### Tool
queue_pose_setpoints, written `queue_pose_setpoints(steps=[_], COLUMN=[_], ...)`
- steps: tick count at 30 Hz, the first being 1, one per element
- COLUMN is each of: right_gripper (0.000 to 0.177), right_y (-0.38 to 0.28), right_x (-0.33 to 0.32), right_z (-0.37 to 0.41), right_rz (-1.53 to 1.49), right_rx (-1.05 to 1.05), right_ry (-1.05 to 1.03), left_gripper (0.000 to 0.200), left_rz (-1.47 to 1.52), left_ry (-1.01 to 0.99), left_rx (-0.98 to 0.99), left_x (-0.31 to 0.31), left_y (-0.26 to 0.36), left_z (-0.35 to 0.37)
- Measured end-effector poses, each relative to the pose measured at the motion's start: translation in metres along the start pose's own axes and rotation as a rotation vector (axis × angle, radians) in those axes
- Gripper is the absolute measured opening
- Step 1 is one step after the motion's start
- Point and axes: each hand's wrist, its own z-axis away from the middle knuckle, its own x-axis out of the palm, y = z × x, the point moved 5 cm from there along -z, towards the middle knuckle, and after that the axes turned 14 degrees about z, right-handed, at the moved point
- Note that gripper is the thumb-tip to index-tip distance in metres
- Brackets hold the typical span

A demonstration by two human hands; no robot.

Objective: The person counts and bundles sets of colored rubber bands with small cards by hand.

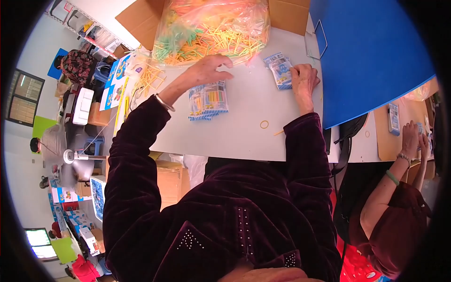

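My left hand (210,70) is over the table just in front of a large clear bag (211,37) full of short green, orange, yellow and pink sticks. Its thumb and fingers are apart, and nothing shows between them. Right below that hand lies a small pile of blue-and-white packets (208,102), with coloured sticks visible through their windows. On the right, my right hand (305,81) has its bent fingers on the edge of another blue-and-white packet (281,70). The undersides of those fingers are hidden.
A yellow rubber band (264,124) lies on the white table (225,136). Loose yellow sticks (149,77) are scattered at the left. A cardboard box (286,16) surrounds the bag. A blue panel (371,56) stands at the right, with a co-worker's hands (413,136) beyond it.
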Motion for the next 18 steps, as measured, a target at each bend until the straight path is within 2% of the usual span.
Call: queue_pose_setpoints(steps=[3, 5, 6, 8, 9, 11, 12, 14, 18], right_gripper=[0.012, 0.005, 0.005, 0.003, 0.003, 0.008, 0.008, 0.012, 0.013], right_y=[0.0, -0.001, -0.003, -0.012, -0.016, -0.029, -0.032, -0.034, -0.049], right_x=[0.002, -0.003, -0.008, -0.025, -0.032, -0.042, -0.046, -0.038, -0.042], right_z=[-0.002, -0.002, -0.003, -0.005, -0.007, -0.008, -0.007, -0.005, 0.001], right_rz=[0.033, 0.023, 0.024, -0.249, -0.25, -0.676, -0.678, -0.979, -0.894], right_rx=[0.011, -0.046, -0.049, -0.184, -0.189, -0.282, -0.287, -0.171, -0.128], right_ry=[-0.008, 0.146, 0.151, 0.289, 0.292, 0.107, 0.107, -0.145, -0.206], left_gripper=[0.034, 0.032, 0.032, 0.027, 0.027, 0.024, 0.024, 0.021, 0.018], left_rz=[-0.006, 0.006, 0.005, 0.152, 0.151, 0.347, 0.345, 0.501, 0.487], left_ry=[-0.004, 0.039, 0.042, 0.101, 0.107, 0.306, 0.311, 0.084, 0.15], left_rx=[0.073, 0.091, 0.095, 0.087, 0.089, 0.28, 0.28, 0.108, 0.137], left_x=[0.01, 0.014, 0.015, 0.014, 0.018, 0.014, 0.011, 0.019, 0.024], left_y=[0.008, 0.006, 0.009, 0.015, 0.016, 0.022, 0.025, 0.022, 0.025], left_z=[-0.022, -0.039, -0.045, -0.057, -0.063, -0.07, -0.071, -0.077, -0.07])
